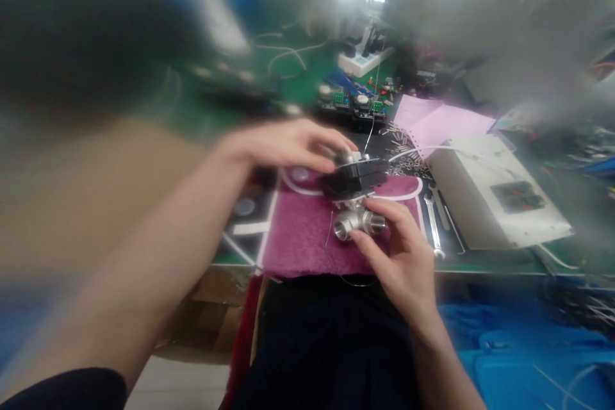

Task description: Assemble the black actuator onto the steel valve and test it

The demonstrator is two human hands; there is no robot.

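A black boxy unit (360, 176) sits on top of a shiny metal valve body (355, 223) with round threaded ports, over a purple cloth (302, 237). My right hand (401, 250) grips the metal valve body from the right, thumb below and fingers above. Reaching in from the left, my left hand (298, 147) has its curved fingers around the upper left side of the black unit. Its fingertips are partly hidden behind small parts on the top. A thin wire (372, 125) rises behind the unit.
Wrenches (434, 224) lie right of the cloth, beside a pale metal box (500, 198). Behind are loose screws (403, 147), pink paper (442, 122), circuit boards (355, 102) and a white power strip (365, 61). Blue bins (514, 359) stand below the table edge at right.
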